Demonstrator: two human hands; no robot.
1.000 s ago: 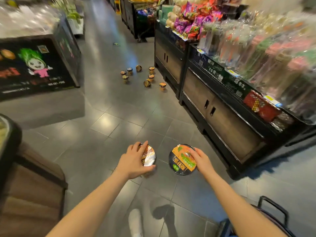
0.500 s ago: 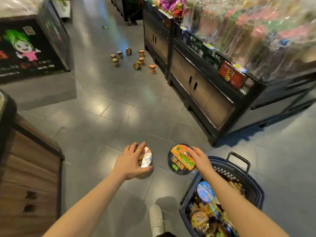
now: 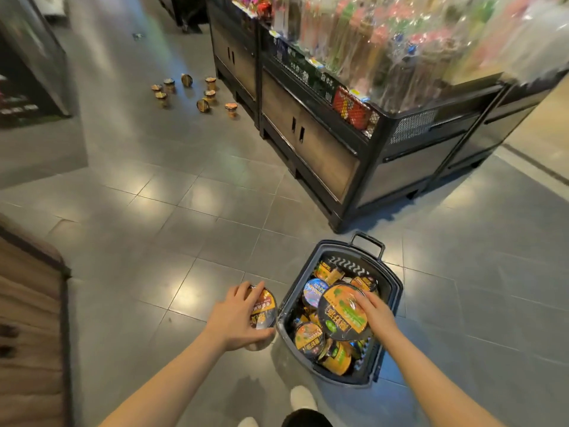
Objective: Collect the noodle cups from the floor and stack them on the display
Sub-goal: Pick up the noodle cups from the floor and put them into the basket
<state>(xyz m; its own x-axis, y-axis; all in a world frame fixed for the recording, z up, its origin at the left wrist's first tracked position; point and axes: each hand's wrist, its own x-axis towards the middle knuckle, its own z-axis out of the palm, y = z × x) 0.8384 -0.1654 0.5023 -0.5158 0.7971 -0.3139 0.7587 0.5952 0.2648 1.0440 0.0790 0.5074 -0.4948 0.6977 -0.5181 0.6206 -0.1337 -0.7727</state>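
A round noodle cup point(image 3: 264, 309) with glossy film lid is gripped by the left hand point(image 3: 237, 318), fingers curled over its rim, thumb under; it is held just left of the basket rim. A wider, flat round noodle bowl point(image 3: 340, 314) with shiny black-and-orange lid is held by the right hand point(image 3: 374, 312), fingers spread and curled on the lid's right edge, directly above the basket's contents. Below that grip, a dark hard-plastic basket point(image 3: 395, 306) with a loop handle is seen on the floor, packed with more round foil-topped cups. Well beyond both hands, small tapered cups point(image 3: 191, 94) are scattered on the grey glossy tile floor point(image 3: 191, 211), some upright, some on their sides, beside a dark metal-framed display point(image 3: 311, 140) with wood-look panels. Blurred clear-wrapped goods are stacked on top of it.
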